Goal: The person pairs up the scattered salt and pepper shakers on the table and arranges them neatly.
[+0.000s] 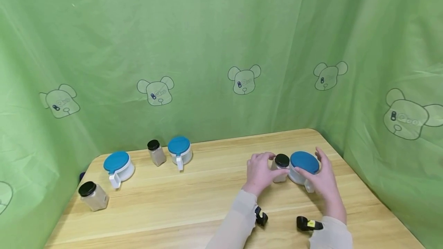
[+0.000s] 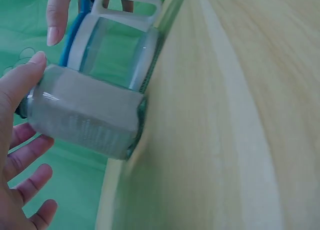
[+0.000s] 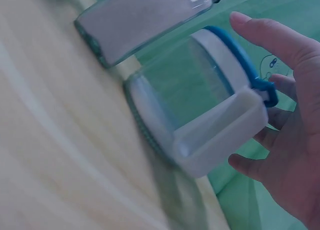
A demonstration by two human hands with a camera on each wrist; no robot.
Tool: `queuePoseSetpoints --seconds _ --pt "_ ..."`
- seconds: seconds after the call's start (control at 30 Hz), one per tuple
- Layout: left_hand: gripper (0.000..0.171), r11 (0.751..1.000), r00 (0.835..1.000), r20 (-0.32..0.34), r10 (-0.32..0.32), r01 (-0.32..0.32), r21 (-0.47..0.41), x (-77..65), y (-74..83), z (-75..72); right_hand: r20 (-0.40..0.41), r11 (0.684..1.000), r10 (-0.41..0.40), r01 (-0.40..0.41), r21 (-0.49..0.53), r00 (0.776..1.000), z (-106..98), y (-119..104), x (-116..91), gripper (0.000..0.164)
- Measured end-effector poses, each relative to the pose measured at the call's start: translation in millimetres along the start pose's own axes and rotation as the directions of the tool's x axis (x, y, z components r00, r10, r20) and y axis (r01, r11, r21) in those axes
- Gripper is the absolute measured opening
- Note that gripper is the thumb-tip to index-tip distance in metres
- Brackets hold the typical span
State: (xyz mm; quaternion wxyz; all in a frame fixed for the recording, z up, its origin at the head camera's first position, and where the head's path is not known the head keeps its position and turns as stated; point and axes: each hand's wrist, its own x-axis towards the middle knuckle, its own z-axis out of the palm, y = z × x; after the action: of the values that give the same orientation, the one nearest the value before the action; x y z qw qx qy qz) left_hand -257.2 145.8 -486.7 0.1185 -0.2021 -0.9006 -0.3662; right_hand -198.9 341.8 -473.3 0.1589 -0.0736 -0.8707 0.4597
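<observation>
A small clear jar (image 2: 85, 109) with a black lid and pale brownish-grey contents stands upright at the right of the table. My left hand (image 1: 258, 172) is around it, thumb at the near side and fingers spread on the other, looking loose in the left wrist view. Right beside the jar is a clear glass seasoning pot (image 3: 175, 94) with a blue lid (image 1: 304, 161) and a white handle (image 3: 222, 135). Around that pot's lid my right hand (image 1: 322, 178) arches with thumb and fingers apart; a gap shows between them and the pot in the right wrist view.
At the table's left are two more blue-lidded pots, one at the left (image 1: 119, 166) and one at the back (image 1: 180, 151). Two black-lidded jars stand near them, one at the back (image 1: 157, 153), one in front (image 1: 95, 197). A green curtain (image 1: 207, 49) hangs behind the wooden table (image 1: 173, 210).
</observation>
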Motion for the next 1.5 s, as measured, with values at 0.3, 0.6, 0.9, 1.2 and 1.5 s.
queuePoseSetpoints --seconds 0.3,0.6,0.9,1.2,1.5 --pt "0.061 0.999 1.000 -0.021 -0.009 0.008 -0.034 -6.1 -0.5 -21.9 -0.050 0.996 -0.084 0.083 -0.023 0.995 -7.3 -12.0 -0.1 0.093" --pt "0.054 0.999 0.997 -0.069 0.021 -0.024 -0.040 -15.7 -8.6 -42.3 -0.084 0.992 -0.120 0.117 -0.037 0.989 -9.6 -26.5 -2.8 0.081" --pt "0.050 0.999 0.997 -0.066 0.048 -0.047 0.004 -27.4 -20.2 -61.5 -0.077 0.985 -0.170 0.168 -0.039 0.982 -1.0 -38.7 -1.7 0.077" --pt "0.040 0.992 0.981 -0.147 0.123 -0.118 0.047 -38.3 -29.8 -76.0 -0.084 0.970 -0.236 0.230 -0.075 0.968 8.8 -47.0 1.5 0.068" --pt "0.036 0.983 0.968 -0.174 0.178 -0.167 0.076 -44.1 -42.3 -90.6 -0.069 0.959 -0.273 0.266 -0.096 0.959 19.6 -55.7 1.0 0.063"
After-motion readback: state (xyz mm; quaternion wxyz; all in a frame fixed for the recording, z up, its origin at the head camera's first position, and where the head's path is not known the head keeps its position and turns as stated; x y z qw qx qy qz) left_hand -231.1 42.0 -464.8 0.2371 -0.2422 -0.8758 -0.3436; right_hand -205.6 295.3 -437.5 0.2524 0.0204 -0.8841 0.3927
